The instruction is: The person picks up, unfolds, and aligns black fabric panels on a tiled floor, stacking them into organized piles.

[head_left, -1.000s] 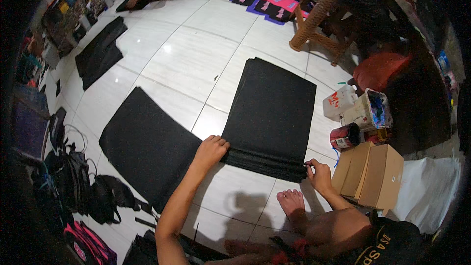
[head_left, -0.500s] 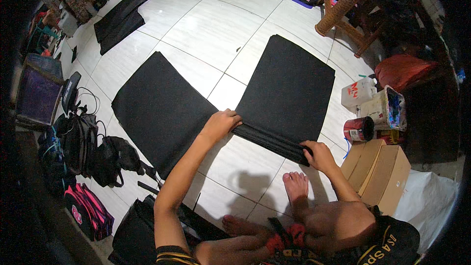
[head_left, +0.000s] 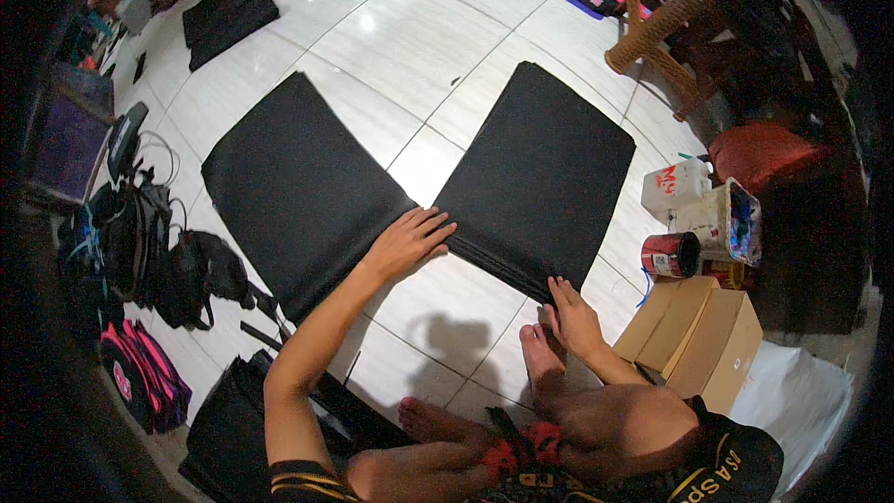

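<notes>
Two stacks of black fabric sheets lie on the floor, their near inner corners meeting. My left hand (head_left: 410,240) rests with fingers stretched out at that meeting corner, over the edges of both stacks. At the near right corner of the right stack (head_left: 540,163), my right hand (head_left: 575,324) lies against the edge with its fingers extended. Several layers show along this stack's near edge, between my hands. The left stack (head_left: 303,191) reaches from beside my left forearm toward the far left. My right palm and thumb are partly hidden.
Black bags (head_left: 149,242) and a pink-and-black bundle (head_left: 144,377) lie at left. Cardboard boxes (head_left: 694,335), a red can (head_left: 670,254) and a white jug (head_left: 675,188) stand at right. Farther off are a wooden stool (head_left: 666,28) and more black fabric (head_left: 237,9).
Both hands have loosened from the right stack's raised near edge, and their fingers have straightened. That edge now lies lower and flatter. My right hand has shifted slightly left and nearer to me.
</notes>
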{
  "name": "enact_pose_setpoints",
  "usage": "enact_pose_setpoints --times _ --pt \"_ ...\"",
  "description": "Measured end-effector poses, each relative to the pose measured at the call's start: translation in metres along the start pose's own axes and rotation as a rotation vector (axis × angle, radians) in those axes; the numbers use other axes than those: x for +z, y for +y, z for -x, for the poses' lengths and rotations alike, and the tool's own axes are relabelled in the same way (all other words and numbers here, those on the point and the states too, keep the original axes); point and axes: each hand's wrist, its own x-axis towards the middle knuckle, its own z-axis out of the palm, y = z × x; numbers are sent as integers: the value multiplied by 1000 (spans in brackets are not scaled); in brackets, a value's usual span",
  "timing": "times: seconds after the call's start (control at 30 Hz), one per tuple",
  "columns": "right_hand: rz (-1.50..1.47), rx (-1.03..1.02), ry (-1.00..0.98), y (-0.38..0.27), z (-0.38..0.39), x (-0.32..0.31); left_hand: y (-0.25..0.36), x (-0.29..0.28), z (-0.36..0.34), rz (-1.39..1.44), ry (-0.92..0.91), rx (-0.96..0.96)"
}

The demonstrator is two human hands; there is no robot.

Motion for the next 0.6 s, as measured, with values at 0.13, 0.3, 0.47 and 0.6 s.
enact_pose_setpoints --times 0.13,0.3,0.47,0.6 --pt "-19 22 -36 16 8 25 -6 17 17 -84 7 111" --pt "34 -67 -75 17 12 44 -14 45 33 90 85 41" --pt "242 99 -117 -21 1 16 -16 41 35 112 54 59" --pt "-46 -297 123 -101 -71 -31 -20 48 41 100 54 57"
